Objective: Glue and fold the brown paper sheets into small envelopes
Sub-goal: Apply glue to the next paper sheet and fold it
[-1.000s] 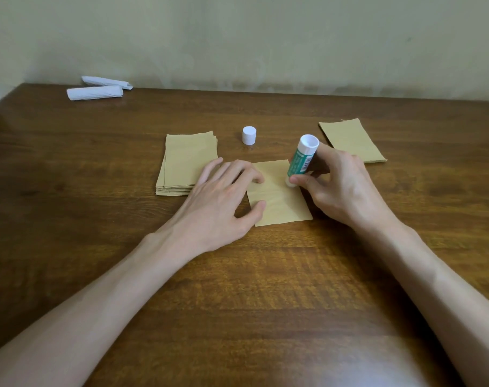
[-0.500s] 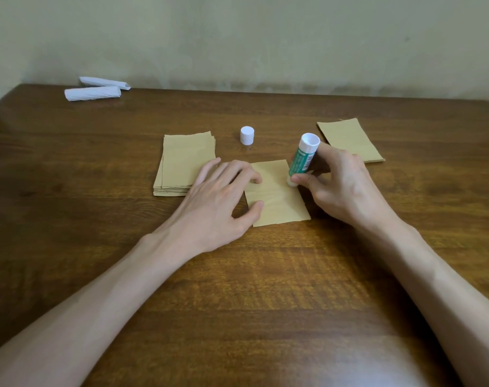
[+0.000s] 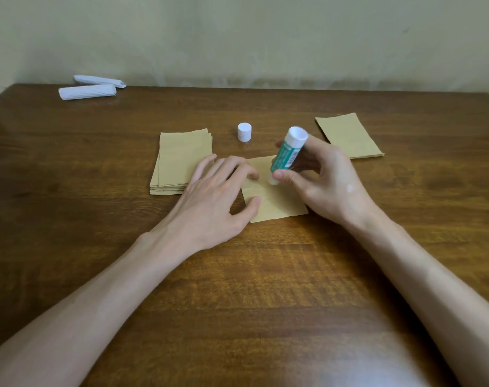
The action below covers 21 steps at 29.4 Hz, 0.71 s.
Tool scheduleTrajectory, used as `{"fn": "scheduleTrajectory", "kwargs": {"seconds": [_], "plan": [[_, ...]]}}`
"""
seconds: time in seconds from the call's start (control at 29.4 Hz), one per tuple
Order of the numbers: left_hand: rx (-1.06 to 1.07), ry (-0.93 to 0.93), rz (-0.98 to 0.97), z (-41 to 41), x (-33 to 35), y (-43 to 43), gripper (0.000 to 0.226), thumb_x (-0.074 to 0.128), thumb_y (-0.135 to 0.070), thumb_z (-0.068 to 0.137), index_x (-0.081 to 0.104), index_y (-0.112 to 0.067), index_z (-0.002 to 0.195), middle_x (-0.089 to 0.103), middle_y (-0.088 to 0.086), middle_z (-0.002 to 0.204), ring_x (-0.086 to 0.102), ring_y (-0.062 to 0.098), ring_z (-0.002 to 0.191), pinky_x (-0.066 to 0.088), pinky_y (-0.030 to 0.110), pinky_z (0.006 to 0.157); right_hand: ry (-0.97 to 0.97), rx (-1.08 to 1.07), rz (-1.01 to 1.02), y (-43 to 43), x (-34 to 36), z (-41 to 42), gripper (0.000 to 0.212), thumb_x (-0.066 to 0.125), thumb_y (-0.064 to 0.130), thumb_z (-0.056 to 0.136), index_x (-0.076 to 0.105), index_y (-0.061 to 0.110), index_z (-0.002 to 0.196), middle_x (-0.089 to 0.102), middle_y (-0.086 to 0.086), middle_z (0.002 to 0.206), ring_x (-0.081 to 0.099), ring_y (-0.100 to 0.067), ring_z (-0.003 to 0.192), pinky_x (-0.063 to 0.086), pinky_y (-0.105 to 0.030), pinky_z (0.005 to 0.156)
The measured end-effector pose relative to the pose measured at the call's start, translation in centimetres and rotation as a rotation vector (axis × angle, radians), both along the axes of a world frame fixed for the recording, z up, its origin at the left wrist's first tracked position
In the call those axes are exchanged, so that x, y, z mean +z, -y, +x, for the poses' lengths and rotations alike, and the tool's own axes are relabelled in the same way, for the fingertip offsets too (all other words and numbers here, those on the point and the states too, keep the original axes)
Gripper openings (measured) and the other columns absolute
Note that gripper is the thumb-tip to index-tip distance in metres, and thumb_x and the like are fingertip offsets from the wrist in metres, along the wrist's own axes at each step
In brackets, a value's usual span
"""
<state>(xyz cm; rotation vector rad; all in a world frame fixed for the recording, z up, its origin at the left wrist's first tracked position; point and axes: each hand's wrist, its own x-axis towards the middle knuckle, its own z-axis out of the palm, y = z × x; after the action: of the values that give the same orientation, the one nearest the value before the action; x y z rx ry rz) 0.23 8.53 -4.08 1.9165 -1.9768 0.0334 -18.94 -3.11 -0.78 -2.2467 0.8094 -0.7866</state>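
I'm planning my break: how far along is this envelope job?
Done, apparently: a thin pile of brown paper pieces at right. In hand: the left hand presses the single brown paper sheet flat while the right hand holds the green-and-white glue stick on it, its white round cap off. Left: folding this sheet, then the thick stack of brown paper sheets.

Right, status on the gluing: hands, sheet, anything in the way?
Left hand presses sheet flat. Right hand holds glue stick, tip down on sheet. Cap stands apart behind, not in the way.
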Motion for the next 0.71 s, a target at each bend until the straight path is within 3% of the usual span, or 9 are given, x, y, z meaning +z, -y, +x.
{"fn": "scheduleTrajectory", "kwargs": {"seconds": [0.14, 0.37, 0.44, 0.58, 0.65, 0.71], "plan": [[0.001, 0.003, 0.002, 0.01, 0.0, 0.02, 0.043, 0.039, -0.053, 0.099, 0.052, -0.027, 0.131, 0.049, -0.012, 0.131, 0.049, 0.01, 0.128, 0.016, 0.042, 0.128, -0.023, 0.045, -0.039, -0.21, -0.47, 0.51, 0.035, 0.083, 0.023, 0.091, 0.058, 0.02, 0.115, 0.076, 0.009, 0.109, 0.073, -0.007, 0.104, 0.061, -0.035, 0.089], [0.004, 0.015, 0.01, -0.01, 0.02, 0.03, 0.045, 0.038, -0.054, 0.1, 0.051, -0.026, 0.133, 0.049, -0.011, 0.133, 0.048, 0.01, 0.129, 0.016, 0.041, 0.128, -0.005, -0.008, -0.051, -0.64, -0.19, 1.04, 0.035, 0.084, 0.043, 0.086, 0.064, 0.024, 0.107, 0.069, 0.02, 0.095, 0.068, 0.0, 0.093, 0.05, -0.011, 0.077], [0.007, 0.014, 0.004, 0.01, -0.03, 0.03, 0.045, 0.039, -0.054, 0.099, 0.052, -0.026, 0.132, 0.049, -0.012, 0.132, 0.049, 0.01, 0.128, 0.016, 0.04, 0.128, -0.021, -0.026, -0.07, -0.49, -0.19, 0.98, 0.032, 0.082, 0.041, 0.088, 0.066, 0.021, 0.106, 0.071, 0.017, 0.094, 0.068, -0.001, 0.092, 0.052, -0.015, 0.078], [0.007, 0.007, 0.0, 0.02, -0.09, 0.0, 0.043, 0.04, -0.053, 0.099, 0.052, -0.028, 0.132, 0.049, -0.013, 0.131, 0.048, 0.009, 0.128, 0.016, 0.041, 0.128, -0.106, 0.01, -0.07, -0.08, -0.17, 0.73, 0.022, 0.078, 0.023, 0.095, 0.067, 0.019, 0.113, 0.076, 0.009, 0.105, 0.071, -0.01, 0.103, 0.057, -0.036, 0.093], [0.006, 0.004, -0.005, 0.05, -0.12, -0.02, 0.042, 0.04, -0.053, 0.099, 0.052, -0.028, 0.131, 0.049, -0.013, 0.131, 0.048, 0.009, 0.128, 0.015, 0.04, 0.128, -0.128, 0.01, -0.071, -0.05, -0.07, 0.73, 0.02, 0.077, 0.021, 0.095, 0.066, 0.02, 0.113, 0.076, 0.009, 0.108, 0.07, -0.011, 0.106, 0.056, -0.035, 0.095], [0.003, 0.003, -0.004, 0.11, -0.11, 0.02, 0.042, 0.04, -0.053, 0.1, 0.052, -0.028, 0.132, 0.048, -0.014, 0.131, 0.048, 0.008, 0.128, 0.015, 0.04, 0.128, -0.138, -0.01, -0.088, -0.06, 0.04, 0.64, 0.019, 0.078, 0.025, 0.094, 0.065, 0.022, 0.109, 0.075, 0.01, 0.104, 0.07, -0.01, 0.099, 0.054, -0.024, 0.088]]}}
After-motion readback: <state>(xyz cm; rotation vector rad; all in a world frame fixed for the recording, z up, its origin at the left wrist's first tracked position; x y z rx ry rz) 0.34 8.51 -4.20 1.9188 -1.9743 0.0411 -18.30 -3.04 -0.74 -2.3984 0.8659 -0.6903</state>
